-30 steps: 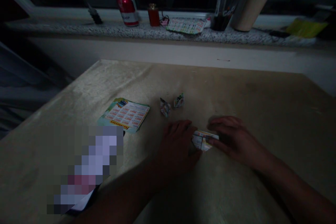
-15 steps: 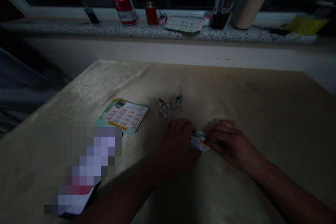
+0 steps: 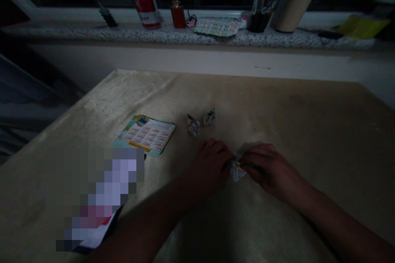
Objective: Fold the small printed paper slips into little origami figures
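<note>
A small piece of folded printed paper [image 3: 237, 172] is held low over the table between my two hands. My left hand [image 3: 215, 163] pinches its left side, fingers bent and closed. From the right, my right hand [image 3: 261, 162] grips the other side between thumb and fingers. Part of the paper is covered by my fingers. Just beyond my left hand stand two little folded paper shapes, one on the left [image 3: 193, 125] and one on the right [image 3: 210, 117]. A stack of printed paper sheets [image 3: 148, 133] lies to the left.
A phone-like device [image 3: 106, 197] with a blurred-out screen lies on the table [image 3: 277, 102] by my left forearm. Along the stone windowsill [image 3: 123, 35] stand a red can [image 3: 146, 10], a small red bottle [image 3: 178, 15], a lidded cup [image 3: 263, 6] and a tan cylinder [image 3: 298, 2].
The folded paper has turned, and a pointed part now hangs toward me. My left fingers have drawn in closer to my right hand. The shapes and stack stay in place.
</note>
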A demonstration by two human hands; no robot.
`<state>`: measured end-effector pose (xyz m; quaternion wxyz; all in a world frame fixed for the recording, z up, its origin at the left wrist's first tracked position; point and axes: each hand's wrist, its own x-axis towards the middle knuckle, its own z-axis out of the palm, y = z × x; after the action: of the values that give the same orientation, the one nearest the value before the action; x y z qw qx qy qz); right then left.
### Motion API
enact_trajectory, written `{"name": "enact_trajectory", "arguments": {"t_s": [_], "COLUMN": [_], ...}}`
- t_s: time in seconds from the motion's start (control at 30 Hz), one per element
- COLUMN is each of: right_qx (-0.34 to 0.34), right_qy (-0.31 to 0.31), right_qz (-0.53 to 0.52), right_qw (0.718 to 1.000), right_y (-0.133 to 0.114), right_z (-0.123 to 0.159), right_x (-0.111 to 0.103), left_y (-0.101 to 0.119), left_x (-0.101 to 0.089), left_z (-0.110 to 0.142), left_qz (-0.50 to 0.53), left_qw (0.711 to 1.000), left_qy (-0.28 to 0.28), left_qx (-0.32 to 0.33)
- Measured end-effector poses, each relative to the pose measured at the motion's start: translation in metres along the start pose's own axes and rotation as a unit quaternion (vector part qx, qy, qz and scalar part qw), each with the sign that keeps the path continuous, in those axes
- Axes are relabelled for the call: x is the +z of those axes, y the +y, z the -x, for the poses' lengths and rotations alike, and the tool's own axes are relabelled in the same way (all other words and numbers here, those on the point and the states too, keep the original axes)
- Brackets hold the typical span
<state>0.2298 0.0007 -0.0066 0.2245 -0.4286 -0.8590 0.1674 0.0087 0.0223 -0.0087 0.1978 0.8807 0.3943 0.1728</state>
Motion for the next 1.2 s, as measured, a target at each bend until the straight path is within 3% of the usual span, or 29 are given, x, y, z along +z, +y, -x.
{"name": "enact_trajectory", "arguments": {"t_s": [0.3, 0.5, 0.63, 0.77, 1.0, 1.2], "right_qx": [-0.065, -0.093, -0.061, -0.018, -0.007, 0.034], "right_qy": [0.017, -0.009, -0.023, -0.041, -0.035, -0.038], "right_qz": [0.081, 0.129, 0.144, 0.186, 0.267, 0.261], "right_qw": [0.994, 0.987, 0.987, 0.982, 0.963, 0.964], "right_y": [-0.011, -0.019, -0.022, -0.029, -0.04, -0.039], "right_z": [0.003, 0.004, 0.004, 0.005, 0.013, 0.023], "right_x": [0.001, 0.001, 0.002, 0.005, 0.016, 0.009], "left_y": [0.0, 0.004, 0.005, 0.008, 0.021, 0.02], "left_x": [0.003, -0.001, -0.004, -0.005, -0.002, -0.001], "left_z": [0.003, 0.007, 0.01, 0.015, 0.019, 0.022], "left_qz": [-0.061, -0.145, -0.166, -0.169, -0.187, -0.211], "left_qw": [0.996, 0.984, 0.978, 0.979, 0.981, 0.977], "left_qy": [0.023, -0.023, -0.045, -0.049, -0.036, -0.008], "left_qx": [0.057, 0.103, 0.116, 0.105, 0.027, -0.017]}}
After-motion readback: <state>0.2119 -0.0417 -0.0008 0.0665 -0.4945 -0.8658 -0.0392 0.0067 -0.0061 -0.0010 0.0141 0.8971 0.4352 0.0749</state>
